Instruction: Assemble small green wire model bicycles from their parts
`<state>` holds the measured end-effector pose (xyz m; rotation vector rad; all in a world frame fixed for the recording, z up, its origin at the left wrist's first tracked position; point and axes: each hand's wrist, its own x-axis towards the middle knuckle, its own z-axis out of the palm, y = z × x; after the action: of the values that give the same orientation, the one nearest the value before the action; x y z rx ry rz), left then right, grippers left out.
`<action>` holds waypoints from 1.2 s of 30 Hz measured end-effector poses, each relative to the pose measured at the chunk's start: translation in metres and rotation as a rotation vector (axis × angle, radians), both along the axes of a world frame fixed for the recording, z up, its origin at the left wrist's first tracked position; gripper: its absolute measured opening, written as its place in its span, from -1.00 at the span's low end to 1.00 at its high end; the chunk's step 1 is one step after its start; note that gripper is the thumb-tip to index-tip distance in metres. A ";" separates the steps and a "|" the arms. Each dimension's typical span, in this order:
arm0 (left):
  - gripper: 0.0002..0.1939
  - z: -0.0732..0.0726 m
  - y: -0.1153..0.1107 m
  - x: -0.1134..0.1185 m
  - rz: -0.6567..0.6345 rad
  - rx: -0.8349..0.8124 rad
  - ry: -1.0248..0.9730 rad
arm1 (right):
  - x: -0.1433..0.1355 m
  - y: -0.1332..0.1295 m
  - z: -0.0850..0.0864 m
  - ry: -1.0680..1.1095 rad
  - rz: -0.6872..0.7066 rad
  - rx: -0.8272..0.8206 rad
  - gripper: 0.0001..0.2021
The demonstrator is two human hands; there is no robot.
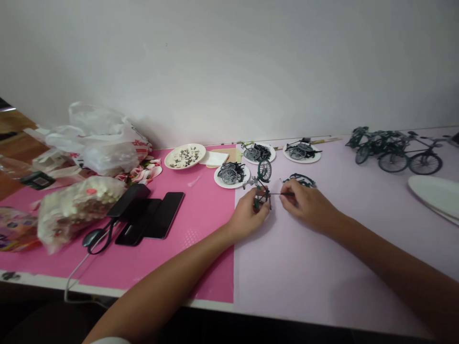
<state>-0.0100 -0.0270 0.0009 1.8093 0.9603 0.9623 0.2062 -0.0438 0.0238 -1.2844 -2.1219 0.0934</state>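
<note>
My left hand (249, 215) is closed around a small model bicycle (264, 171), dark green and black, with one spoked wheel pointing up. Its lower part is partly hidden by my fingers. From the right, my right hand (304, 200) pinches a thin screwdriver (287, 194), whose narrow shaft reaches the bicycle's frame. Just behind my right hand lies a green bicycle frame part (303, 179), partly covered by the fingers. White plates with dark bicycle parts stand beyond: one plate (220, 180) holds spoked wheels, another plate (271, 157) and a third plate (315, 159) hold more parts.
Several finished-looking model bicycles (392, 160) stand at the back right, near stacked white plates (435, 193). A dish of tiny pieces (172, 162) sits at the back. On the left are phones (167, 217), a black box (129, 200), a cable and plastic bags (100, 143).
</note>
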 end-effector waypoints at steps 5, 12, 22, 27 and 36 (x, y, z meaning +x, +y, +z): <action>-0.66 0.001 0.000 0.000 0.019 0.018 0.006 | 0.003 0.004 -0.006 -0.048 0.004 0.045 -0.94; -0.65 0.001 0.000 0.000 0.023 -0.011 -0.020 | 0.006 0.008 -0.010 -0.077 0.000 0.063 -0.93; -0.68 -0.003 0.002 -0.001 0.022 -0.027 -0.036 | 0.007 0.010 -0.009 -0.090 0.005 0.096 -0.93; -0.65 -0.001 0.001 0.000 0.015 -0.046 -0.048 | 0.007 0.010 -0.008 -0.069 0.018 0.108 -0.92; -0.62 0.002 -0.001 0.000 0.020 -0.086 -0.081 | 0.008 0.010 -0.007 -0.111 0.041 0.158 -0.85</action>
<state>-0.0101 -0.0277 0.0031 1.6797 0.9563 0.9841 0.2143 -0.0341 0.0171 -1.1777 -2.2019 -0.1291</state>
